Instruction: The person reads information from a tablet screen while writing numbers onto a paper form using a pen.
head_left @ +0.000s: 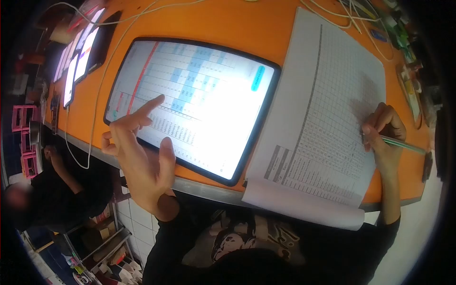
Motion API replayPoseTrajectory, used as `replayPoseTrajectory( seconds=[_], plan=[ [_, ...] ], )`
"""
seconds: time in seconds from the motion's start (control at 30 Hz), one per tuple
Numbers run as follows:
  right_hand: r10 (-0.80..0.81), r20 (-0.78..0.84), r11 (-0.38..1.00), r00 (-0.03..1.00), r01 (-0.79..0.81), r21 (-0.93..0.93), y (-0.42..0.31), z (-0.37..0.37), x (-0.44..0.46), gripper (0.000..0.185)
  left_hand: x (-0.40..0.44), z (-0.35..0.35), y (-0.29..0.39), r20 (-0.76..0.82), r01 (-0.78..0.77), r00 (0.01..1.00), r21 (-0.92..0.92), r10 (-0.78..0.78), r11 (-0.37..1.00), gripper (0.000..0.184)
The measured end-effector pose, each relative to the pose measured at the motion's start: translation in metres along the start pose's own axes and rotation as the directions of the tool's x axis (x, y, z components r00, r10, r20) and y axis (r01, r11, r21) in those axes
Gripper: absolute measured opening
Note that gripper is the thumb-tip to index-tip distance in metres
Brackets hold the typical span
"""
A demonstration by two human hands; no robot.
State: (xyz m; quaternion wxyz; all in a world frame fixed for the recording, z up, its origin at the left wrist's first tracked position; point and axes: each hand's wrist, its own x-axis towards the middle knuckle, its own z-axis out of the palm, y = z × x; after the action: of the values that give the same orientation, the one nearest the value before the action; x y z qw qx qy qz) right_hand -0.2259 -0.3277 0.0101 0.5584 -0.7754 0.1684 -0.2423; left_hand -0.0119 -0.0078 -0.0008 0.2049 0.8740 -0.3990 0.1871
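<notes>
1. My black printed shirt (237,242) was nearest, below the orange table (237,21).
2. Ruled paper sheets (323,104) lay on it, their near end curled over the edge.
3. The lit tablet (213,109) lay just beside them.
4. My left hand (137,156) held nothing; its index finger pointed over the tablet, contact uncertain.
5. My right hand (385,135) grasped a green pen (403,144) at the sheets' far side.
</notes>
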Motion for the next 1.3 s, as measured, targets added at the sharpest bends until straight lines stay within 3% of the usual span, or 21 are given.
replayPoseTrajectory(
  seconds=[0.1,0.23,0.33,0.4,0.63,1.0,1.1,1.3],
  plan=[
    [-0.082,0.054,0.997,0.995,0.082,-0.009,0.002,-0.001,-0.003,0.032,-0.001,0.003,-0.003,-0.045,-0.003,0.999,-0.084,-0.001,0.996,0.032],
    [-0.058,0.085,0.997,0.995,0.062,-0.043,0.001,-0.004,-0.006,0.034,-0.002,0.003,-0.006,-0.027,-0.017,1.0,-0.116,0.014,0.993,0.032],
    [-0.083,0.065,0.983,0.994,0.093,-0.157,0.007,-0.009,-0.005,0.037,0.001,0.004,-0.005,-0.028,-0.052,0.998,-0.113,0.049,0.992,0.031],
    [-0.203,0.137,0.95,0.969,0.229,-0.214,0.005,-0.01,-0.001,0.04,0.003,0.001,-0.007,0.009,-0.066,0.998,-0.08,0.067,0.995,0.03],
    [-0.116,0.108,0.964,0.987,0.138,-0.226,0.004,-0.011,-0.004,0.04,-0.001,0.0,-0.006,0.049,-0.071,0.996,0.006,0.07,0.997,0.024],
    [-0.232,0.171,0.92,0.958,0.273,-0.282,0.006,-0.009,-0.001,0.038,-0.005,0.002,-0.015,0.031,-0.102,0.994,-0.038,0.103,0.994,0.022],
    [-0.165,0.121,0.939,0.979,0.194,-0.283,0.004,-0.007,-0.003,0.038,-0.007,0.002,-0.017,0.058,-0.082,0.995,-0.006,0.082,0.997,0.023],
    [-0.21,0.136,0.923,0.968,0.242,-0.299,0.006,-0.008,-0.004,0.039,-0.005,0.004,-0.011,-0.015,-0.082,0.997,-0.039,0.081,0.996,0.022]
  ],
)
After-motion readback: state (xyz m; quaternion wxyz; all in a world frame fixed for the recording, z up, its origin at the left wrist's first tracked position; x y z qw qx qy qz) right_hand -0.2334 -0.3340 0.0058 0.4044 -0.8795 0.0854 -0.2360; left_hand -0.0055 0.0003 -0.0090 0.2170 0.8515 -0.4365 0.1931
